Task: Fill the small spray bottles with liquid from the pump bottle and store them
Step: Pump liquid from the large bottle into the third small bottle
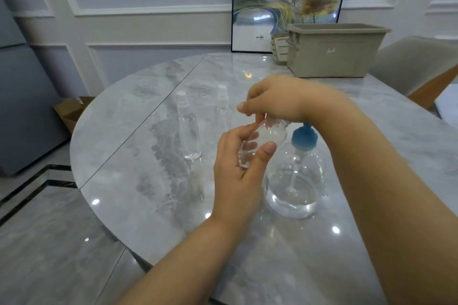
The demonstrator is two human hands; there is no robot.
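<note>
Head view: a small clear spray bottle (262, 141) is gripped around its body by the left hand (238, 168) above the worktop (138, 181), while its top is pinched by the right hand (275, 99), beside the blue-capped pump bottle (297, 176).

On the worktop (124, 181), two spray bottles (188, 129) stand left of the pump bottle (296, 181); a bin (334, 51) sits behind, far right.

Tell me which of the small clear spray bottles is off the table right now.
The spray bottle held in both hands, beside the pump bottle. The other two stand on the table.
</note>
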